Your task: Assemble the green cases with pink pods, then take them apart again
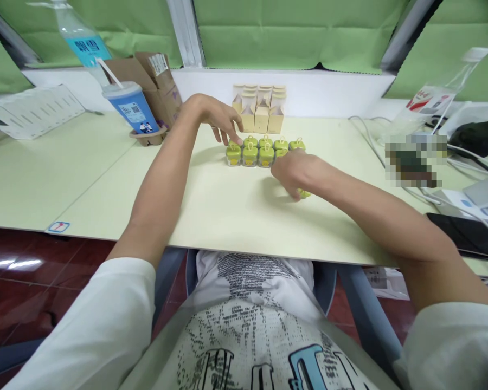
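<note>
Two rows of small clear jars (250, 157) with green lids and loop handles stand close together on the pale table. My left hand (223, 119) reaches over their left end, its fingers apart and bent downward. One of its fingertips is at the leftmost back lid; whether it touches cannot be told. My right hand (293, 169) curls down at the right end of the front row, hiding the jars there. Its fingertips and anything between them are out of sight. Just below its wrist shows part of another green lid (305, 193).
Small open cardboard boxes (262, 116) stand behind the jars. To the left are a blue cup (132, 108), a plastic bottle (83, 46) and a brown carton (162, 86). White cables (374, 143), another bottle (439, 97) and a dark tablet-like object (467, 235) lie at right.
</note>
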Tool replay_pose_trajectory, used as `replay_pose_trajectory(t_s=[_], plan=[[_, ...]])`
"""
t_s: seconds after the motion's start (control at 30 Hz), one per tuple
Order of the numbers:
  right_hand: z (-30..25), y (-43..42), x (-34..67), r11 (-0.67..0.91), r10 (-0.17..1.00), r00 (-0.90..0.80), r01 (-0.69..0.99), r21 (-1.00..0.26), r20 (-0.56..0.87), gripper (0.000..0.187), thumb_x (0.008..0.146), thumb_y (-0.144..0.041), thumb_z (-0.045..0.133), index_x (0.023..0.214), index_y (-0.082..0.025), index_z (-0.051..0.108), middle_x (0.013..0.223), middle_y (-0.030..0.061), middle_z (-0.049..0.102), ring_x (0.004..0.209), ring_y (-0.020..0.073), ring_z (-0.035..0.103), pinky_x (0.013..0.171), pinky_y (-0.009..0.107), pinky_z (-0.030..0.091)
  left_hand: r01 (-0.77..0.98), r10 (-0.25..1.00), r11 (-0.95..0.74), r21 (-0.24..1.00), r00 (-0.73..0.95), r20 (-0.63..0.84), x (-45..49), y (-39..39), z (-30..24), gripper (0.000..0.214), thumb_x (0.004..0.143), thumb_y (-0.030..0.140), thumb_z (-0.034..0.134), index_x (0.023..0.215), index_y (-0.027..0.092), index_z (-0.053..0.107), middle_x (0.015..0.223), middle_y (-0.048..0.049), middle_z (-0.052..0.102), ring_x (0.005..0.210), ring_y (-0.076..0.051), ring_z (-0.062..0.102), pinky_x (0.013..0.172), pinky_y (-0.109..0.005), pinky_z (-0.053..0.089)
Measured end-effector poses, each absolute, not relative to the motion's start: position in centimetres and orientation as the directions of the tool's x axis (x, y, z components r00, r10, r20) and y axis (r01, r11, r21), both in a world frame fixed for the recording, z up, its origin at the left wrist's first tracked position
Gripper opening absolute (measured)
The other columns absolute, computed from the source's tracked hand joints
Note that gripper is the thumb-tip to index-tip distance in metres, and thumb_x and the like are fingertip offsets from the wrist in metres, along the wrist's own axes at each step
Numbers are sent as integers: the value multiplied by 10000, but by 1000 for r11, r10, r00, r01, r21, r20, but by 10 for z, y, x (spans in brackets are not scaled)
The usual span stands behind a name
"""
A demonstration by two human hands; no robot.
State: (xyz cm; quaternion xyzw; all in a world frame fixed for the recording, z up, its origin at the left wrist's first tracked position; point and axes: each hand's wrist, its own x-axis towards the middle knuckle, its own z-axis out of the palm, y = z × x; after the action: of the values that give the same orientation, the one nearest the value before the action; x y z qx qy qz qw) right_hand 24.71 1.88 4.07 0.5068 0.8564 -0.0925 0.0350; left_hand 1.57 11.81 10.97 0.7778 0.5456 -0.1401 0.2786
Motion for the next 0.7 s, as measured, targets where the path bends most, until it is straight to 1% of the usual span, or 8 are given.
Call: replay_pose_trajectory(t_s=[0.07,0.1,0.13,0.23,0.3,0.37,0.5,0.7], plan=[[55,19,253,479,858,-446,873,85,-256,465,652,-610,1063,851,-295,785,750,80,720,987,435,804,848,554,642,923,769,-250,292,373,-519,15,119,109,1316,750,773,837,1844,316,266,1710,-166,619,1558,-447,616,1243,-513,530],[67,19,260,488,856,-435,859,157,-280,433,660,-546,1065,858,-288,778,786,86,738,973,423,799,824,522,631,923,770,-250,293,373,-517,15,120,108,1324,741,776,843,1843,319,269,1707,-164,623,1559,-447,616,1249,-515,524],[80,21,268,487,860,-433,854,180,-272,404,670,-477,1061,878,-279,776,840,93,761,967,407,793,803,485,615,923,773,-250,292,372,-515,15,120,108,1335,732,774,852,1843,317,270,1704,-165,626,1555,-448,619,1254,-517,519],[113,33,292,472,878,-442,864,178,-184,364,773,-353,984,1080,-283,801,1048,99,814,1012,355,771,779,402,557,927,777,-245,285,363,-514,17,117,109,1372,713,766,863,1846,283,260,1711,-181,615,1542,-454,629,1262,-521,515],[124,45,305,473,877,-450,868,148,-165,397,844,-317,929,1220,-290,805,1161,92,822,1048,327,757,780,378,534,928,778,-243,284,361,-514,18,115,110,1373,719,771,853,1847,265,257,1719,-186,606,1550,-457,621,1266,-518,512],[124,57,314,472,877,-452,874,114,-164,428,878,-315,910,1290,-274,801,1222,94,819,1058,309,753,785,367,530,929,780,-244,278,358,-513,19,113,111,1354,736,775,836,1847,260,259,1718,-181,608,1575,-457,596,1280,-514,498],[110,82,325,455,882,-435,887,85,-182,445,841,-425,962,1239,-281,825,1197,75,828,1053,311,762,785,363,562,934,779,-249,255,349,-521,19,112,111,1325,768,766,815,1847,237,256,1709,-188,614,1602,-455,569,1304,-514,473],[93,107,330,439,877,-424,898,20,-227,528,680,-609,1036,1103,-348,858,1088,39,842,1040,355,780,810,423,615,933,778,-252,255,353,-520,20,111,112,1289,776,758,806,1841,267,270,1688,-180,639,1556,-438,621,1280,-506,499]])
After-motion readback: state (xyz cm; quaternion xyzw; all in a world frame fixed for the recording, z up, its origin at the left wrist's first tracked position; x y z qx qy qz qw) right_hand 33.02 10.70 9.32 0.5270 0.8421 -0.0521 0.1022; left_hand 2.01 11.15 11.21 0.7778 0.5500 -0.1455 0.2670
